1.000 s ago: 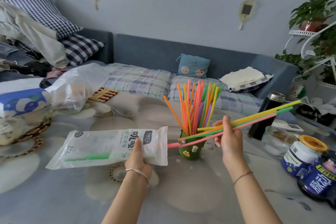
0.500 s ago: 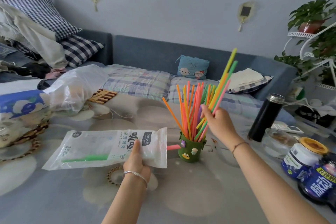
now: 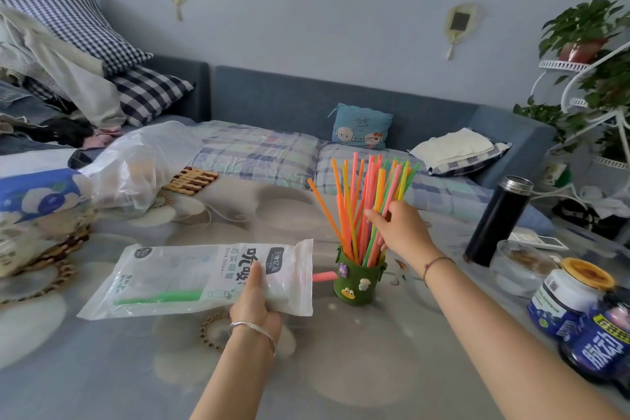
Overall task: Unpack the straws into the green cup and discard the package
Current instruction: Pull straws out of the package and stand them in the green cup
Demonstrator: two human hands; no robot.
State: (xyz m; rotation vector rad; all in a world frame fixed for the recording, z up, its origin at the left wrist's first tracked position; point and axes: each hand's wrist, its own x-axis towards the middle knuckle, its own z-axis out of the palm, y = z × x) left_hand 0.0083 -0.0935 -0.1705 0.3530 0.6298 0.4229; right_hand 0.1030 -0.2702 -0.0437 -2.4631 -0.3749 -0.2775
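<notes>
Although most of the straws (image 3: 366, 201) are seen standing fanned out in the green cup (image 3: 358, 280), the unpacking is judged not quite finished. The cup is set on the tabletop (image 3: 102, 372), just right of the open end of the package (image 3: 191, 278). The package is held flat above the tabletop by the left hand (image 3: 255, 303), with the thumb pressed on its printed face and the fingers tucked beneath.

At least two straws are left in it. A green straw (image 3: 160, 297) is seen through the clear film, and the tip of a pink straw (image 3: 324, 277) is pushed out of the mouth toward the cup. Whether more lie inside cannot be told.

The right hand (image 3: 404, 232) is placed at the right side of the bunch, above the cup's rim, with its fingers curled round a few straws. By this reckoning, those straws are to be let go, the last ones drawn out and stood in the cup, and the emptied package thrown away. No bin is shown.
</notes>
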